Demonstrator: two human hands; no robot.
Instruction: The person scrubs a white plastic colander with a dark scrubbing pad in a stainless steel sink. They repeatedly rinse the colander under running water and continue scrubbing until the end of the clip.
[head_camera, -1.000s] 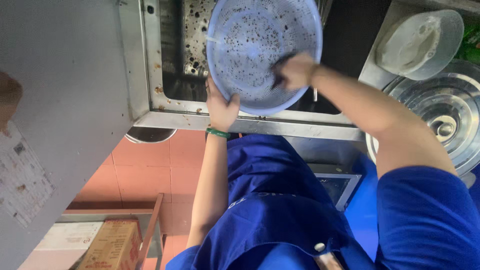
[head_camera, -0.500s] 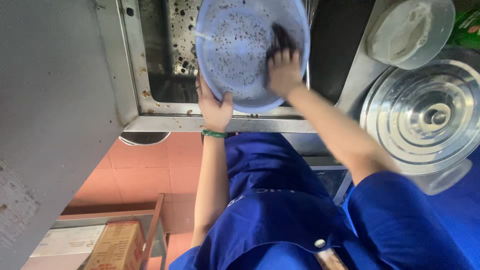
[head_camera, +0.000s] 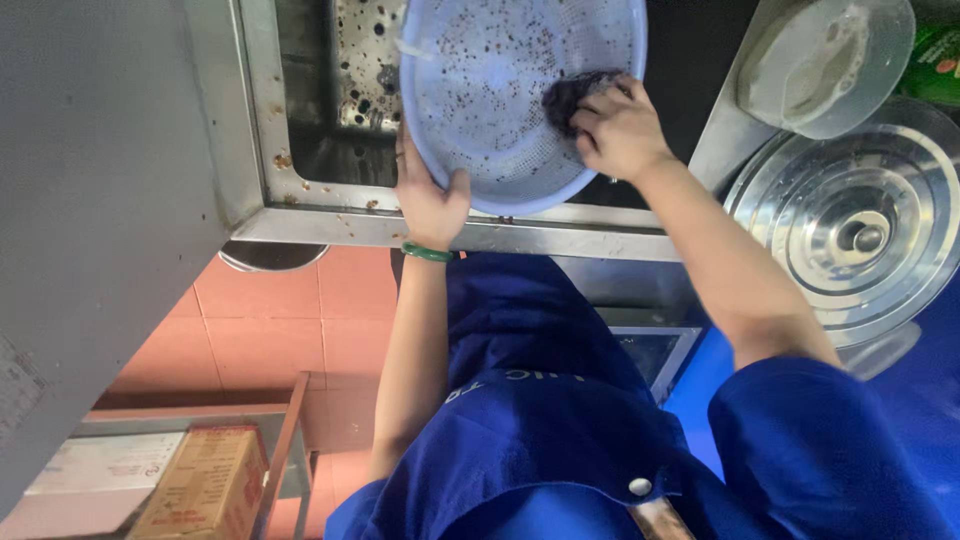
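Observation:
A pale blue plastic colander basket (head_camera: 500, 90), speckled with dark bits, is tilted over a steel sink (head_camera: 340, 100). My left hand (head_camera: 430, 195), with a green bracelet (head_camera: 427, 252) on the wrist, grips the basket's lower rim. My right hand (head_camera: 620, 130) is inside the basket and presses a dark scrubbing pad (head_camera: 570, 95) against its inner wall near the right side.
A large ribbed steel lid (head_camera: 860, 230) lies right of the sink, with a cloudy plastic bowl (head_camera: 820, 60) and a green bottle (head_camera: 935, 60) beyond it. A grey panel (head_camera: 90, 200) stands at left. Below are an orange tile floor (head_camera: 280, 320) and a cardboard box (head_camera: 205, 480) on a shelf.
My right hand has slid the dark pad around the inside of the basket, ending lower on the right wall. My left hand keeps its hold on the rim.

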